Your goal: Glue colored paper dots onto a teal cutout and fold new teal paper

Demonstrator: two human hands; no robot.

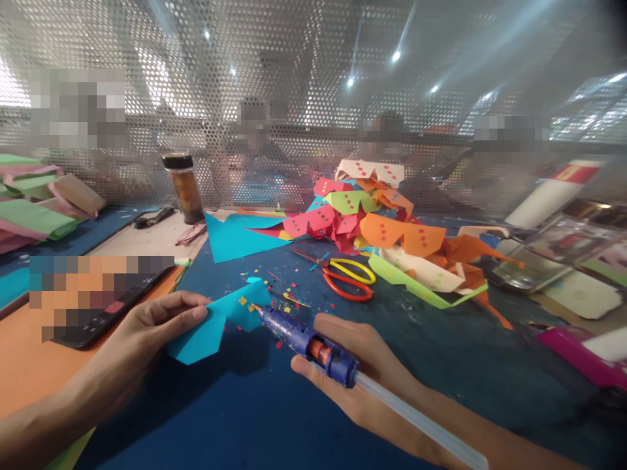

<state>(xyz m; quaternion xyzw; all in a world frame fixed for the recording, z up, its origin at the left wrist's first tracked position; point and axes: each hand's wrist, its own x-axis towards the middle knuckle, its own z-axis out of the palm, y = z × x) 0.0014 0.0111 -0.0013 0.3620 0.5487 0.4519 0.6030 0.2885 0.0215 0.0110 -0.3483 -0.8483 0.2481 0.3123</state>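
Observation:
My left hand [154, 326] pinches a folded turquoise paper shape [218, 321] and holds it just above the dark blue table [255, 418]. My right hand [362, 372] grips a blue hot glue gun [306, 341] with a clear glue stick [421, 424] sticking out of its back. The gun's nozzle touches the right edge of the turquoise shape, where small coloured paper squares are stuck on.
A heap of folded coloured paper shapes [382, 219] lies behind, with yellow-and-red scissors [345, 274] in front of it. A turquoise sheet [235, 238], a dark-lidded jar [183, 186], a phone [112, 307] and stacked paper [34, 205] stand left. A perforated metal screen [304, 78] closes the back.

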